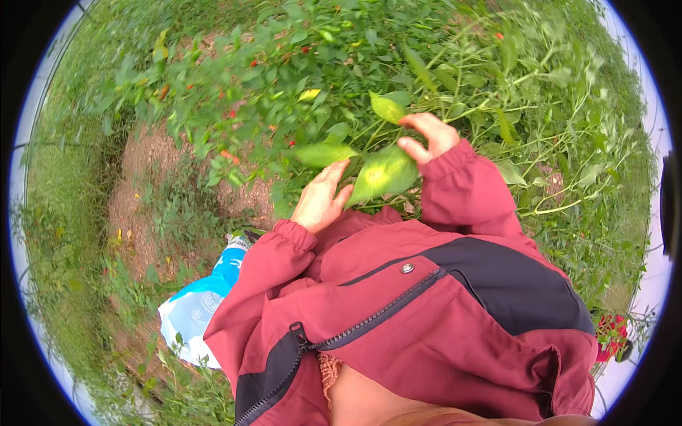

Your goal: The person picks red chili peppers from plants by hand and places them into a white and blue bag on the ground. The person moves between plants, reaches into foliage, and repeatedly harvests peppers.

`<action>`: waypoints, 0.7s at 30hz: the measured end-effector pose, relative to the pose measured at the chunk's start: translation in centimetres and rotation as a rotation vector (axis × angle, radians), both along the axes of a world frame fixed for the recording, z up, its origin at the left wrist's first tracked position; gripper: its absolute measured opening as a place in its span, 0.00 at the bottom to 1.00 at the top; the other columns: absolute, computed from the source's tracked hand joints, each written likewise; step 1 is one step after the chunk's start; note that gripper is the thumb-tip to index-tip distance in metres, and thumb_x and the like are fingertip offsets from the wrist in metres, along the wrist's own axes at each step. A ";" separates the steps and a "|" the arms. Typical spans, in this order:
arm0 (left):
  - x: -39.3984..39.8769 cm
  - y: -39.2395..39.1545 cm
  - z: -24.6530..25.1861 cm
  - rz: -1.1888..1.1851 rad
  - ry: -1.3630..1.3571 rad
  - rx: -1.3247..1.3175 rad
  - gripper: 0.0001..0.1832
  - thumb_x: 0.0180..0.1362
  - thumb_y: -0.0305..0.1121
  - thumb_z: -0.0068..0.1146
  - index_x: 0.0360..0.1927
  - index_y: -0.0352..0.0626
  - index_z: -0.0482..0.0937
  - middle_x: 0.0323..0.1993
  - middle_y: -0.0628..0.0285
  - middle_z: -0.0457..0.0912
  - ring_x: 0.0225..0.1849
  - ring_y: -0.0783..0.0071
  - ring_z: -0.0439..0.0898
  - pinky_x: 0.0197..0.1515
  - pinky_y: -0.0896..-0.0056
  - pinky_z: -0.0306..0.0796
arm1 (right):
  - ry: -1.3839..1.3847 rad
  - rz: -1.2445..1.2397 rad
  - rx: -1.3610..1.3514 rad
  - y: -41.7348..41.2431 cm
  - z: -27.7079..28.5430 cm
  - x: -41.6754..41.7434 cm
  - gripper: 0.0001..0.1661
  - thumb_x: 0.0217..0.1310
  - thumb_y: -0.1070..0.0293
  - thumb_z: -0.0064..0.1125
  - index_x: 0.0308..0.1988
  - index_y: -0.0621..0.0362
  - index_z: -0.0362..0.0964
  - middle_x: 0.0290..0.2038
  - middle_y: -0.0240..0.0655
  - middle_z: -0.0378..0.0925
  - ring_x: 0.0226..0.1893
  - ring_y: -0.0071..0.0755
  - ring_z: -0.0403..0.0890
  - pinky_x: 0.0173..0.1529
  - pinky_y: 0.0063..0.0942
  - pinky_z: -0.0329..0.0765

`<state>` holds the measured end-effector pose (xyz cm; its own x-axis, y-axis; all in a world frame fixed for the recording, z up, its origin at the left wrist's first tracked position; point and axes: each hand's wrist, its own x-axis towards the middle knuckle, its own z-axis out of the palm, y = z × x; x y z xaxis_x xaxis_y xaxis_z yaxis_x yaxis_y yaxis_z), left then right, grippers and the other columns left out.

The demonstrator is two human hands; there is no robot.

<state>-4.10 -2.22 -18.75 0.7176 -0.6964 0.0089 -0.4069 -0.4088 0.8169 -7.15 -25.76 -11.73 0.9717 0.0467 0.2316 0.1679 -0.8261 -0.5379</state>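
Broad green leaves of a chili pepper plant hang directly before me. My left hand [322, 199] has its fingertips against a long leaf [324, 155], its thumb held apart at the edge of a large leaf [384, 174]. That large leaf is blurred and yellowish in its middle. On its other side is my right hand [432, 137], thumb and forefinger parted. The forefinger's tip meets a smaller yellow-green leaf [388, 108], while the thumb lies by the large leaf's upper edge. I see nothing gripped in either hand.
Dense pepper bushes [341, 69] bear several small red peppers [230, 156]. Bare brown soil [144, 175] shows at the left. A blue and white printed bag [200, 309] stands beside my left sleeve. Pale stems [554, 209] spread out at the right, and a red object [613, 338] lies farther off.
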 end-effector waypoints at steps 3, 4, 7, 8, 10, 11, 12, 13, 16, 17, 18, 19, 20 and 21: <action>1.6 -2.7 1.8 0.060 0.071 -0.056 0.23 0.53 0.30 0.47 0.53 0.37 0.60 0.48 0.50 0.68 0.45 0.61 0.72 0.45 0.69 0.66 | 0.023 0.039 0.001 0.2 0.0 -0.5 0.20 0.44 0.64 0.57 0.40 0.61 0.67 0.37 0.43 0.71 0.39 0.45 0.72 0.43 0.31 0.70; 2.3 -3.3 1.2 0.072 -0.054 -0.056 0.23 0.53 0.31 0.48 0.53 0.37 0.61 0.48 0.50 0.68 0.45 0.61 0.71 0.45 0.69 0.66 | 0.024 0.085 0.006 0.3 -0.3 -0.6 0.21 0.44 0.63 0.56 0.40 0.61 0.67 0.38 0.44 0.70 0.41 0.46 0.70 0.45 0.33 0.69; 3.0 -6.1 1.5 -0.044 -0.159 -0.135 0.20 0.55 0.29 0.45 0.52 0.39 0.62 0.47 0.53 0.69 0.46 0.63 0.71 0.47 0.71 0.65 | 0.039 0.212 -0.011 0.3 0.8 -1.9 0.21 0.42 0.66 0.57 0.40 0.62 0.67 0.38 0.45 0.69 0.42 0.48 0.69 0.47 0.35 0.67; 2.6 -7.4 0.6 -0.078 0.435 -0.283 0.19 0.56 0.29 0.43 0.52 0.40 0.63 0.47 0.56 0.69 0.46 0.67 0.70 0.48 0.73 0.64 | 0.045 0.281 0.052 0.1 1.0 -2.4 0.21 0.43 0.65 0.57 0.40 0.62 0.66 0.38 0.45 0.69 0.42 0.48 0.69 0.47 0.35 0.67; 1.1 -7.8 1.0 -0.097 1.407 -0.463 0.19 0.52 0.35 0.47 0.48 0.40 0.68 0.47 0.57 0.71 0.50 0.68 0.68 0.51 0.71 0.61 | 0.051 0.342 0.188 -0.1 1.3 -3.1 0.21 0.47 0.65 0.55 0.42 0.62 0.65 0.40 0.45 0.68 0.42 0.48 0.69 0.47 0.34 0.67; 0.8 -8.3 0.9 -0.215 1.294 -0.385 0.19 0.51 0.35 0.47 0.47 0.40 0.68 0.46 0.57 0.71 0.49 0.68 0.68 0.51 0.71 0.61 | 0.085 0.344 0.265 -0.3 1.8 -3.2 0.22 0.47 0.64 0.56 0.43 0.63 0.66 0.41 0.45 0.68 0.43 0.45 0.69 0.47 0.32 0.67; 1.2 -8.7 0.7 -0.417 0.590 -0.157 0.19 0.51 0.35 0.48 0.47 0.41 0.68 0.45 0.58 0.71 0.49 0.68 0.69 0.50 0.71 0.62 | 0.133 0.303 0.416 -0.4 3.6 -2.6 0.23 0.48 0.64 0.55 0.44 0.63 0.65 0.42 0.44 0.68 0.43 0.42 0.70 0.48 0.31 0.68; 1.2 -9.4 0.6 -0.513 0.122 -0.057 0.19 0.51 0.35 0.48 0.47 0.41 0.68 0.45 0.58 0.71 0.48 0.68 0.69 0.49 0.71 0.62 | 0.189 0.234 0.551 -0.6 5.4 -2.5 0.24 0.49 0.63 0.55 0.45 0.64 0.64 0.42 0.43 0.68 0.44 0.39 0.70 0.48 0.30 0.68; 1.1 -10.9 0.4 -0.607 -0.062 0.004 0.19 0.50 0.35 0.48 0.47 0.42 0.69 0.43 0.58 0.72 0.46 0.67 0.70 0.47 0.71 0.63 | 0.040 0.269 1.271 0.0 7.8 -2.2 0.29 0.50 0.61 0.56 0.49 0.66 0.58 0.43 0.40 0.66 0.45 0.35 0.70 0.49 0.34 0.68; 0.8 -11.1 0.5 -0.624 -0.084 0.015 0.18 0.50 0.35 0.48 0.46 0.42 0.69 0.42 0.58 0.72 0.45 0.67 0.71 0.46 0.71 0.64 | -0.027 0.304 1.402 0.0 8.5 -1.7 0.29 0.50 0.62 0.56 0.48 0.67 0.58 0.43 0.40 0.67 0.44 0.36 0.71 0.50 0.35 0.68; 0.3 -10.7 0.7 -0.642 -0.108 0.033 0.18 0.50 0.34 0.48 0.46 0.42 0.69 0.42 0.58 0.73 0.44 0.67 0.71 0.46 0.72 0.64 | -0.078 0.258 1.376 0.1 8.9 -1.5 0.26 0.51 0.63 0.55 0.47 0.67 0.59 0.42 0.41 0.67 0.44 0.36 0.71 0.50 0.36 0.68; -0.1 -10.7 0.7 -0.658 -0.122 0.042 0.18 0.50 0.34 0.48 0.46 0.42 0.69 0.41 0.58 0.73 0.44 0.67 0.71 0.45 0.72 0.64 | -0.180 0.156 1.315 0.2 9.2 -1.4 0.23 0.52 0.65 0.53 0.46 0.67 0.60 0.42 0.40 0.68 0.43 0.36 0.72 0.49 0.35 0.68; -0.1 -10.8 1.0 -0.676 -0.142 0.053 0.18 0.50 0.34 0.48 0.46 0.43 0.69 0.41 0.58 0.73 0.43 0.67 0.72 0.44 0.72 0.65 | -0.203 0.014 1.141 -0.4 9.4 -1.6 0.21 0.53 0.67 0.52 0.46 0.66 0.61 0.42 0.40 0.69 0.43 0.36 0.72 0.50 0.35 0.68; 0.1 -10.4 0.8 -0.669 -0.170 0.063 0.18 0.50 0.34 0.48 0.46 0.43 0.69 0.40 0.58 0.74 0.42 0.67 0.72 0.43 0.72 0.65 | -0.204 -0.103 0.970 -1.0 9.6 -1.8 0.19 0.54 0.68 0.50 0.45 0.66 0.61 0.42 0.39 0.69 0.43 0.37 0.71 0.50 0.35 0.68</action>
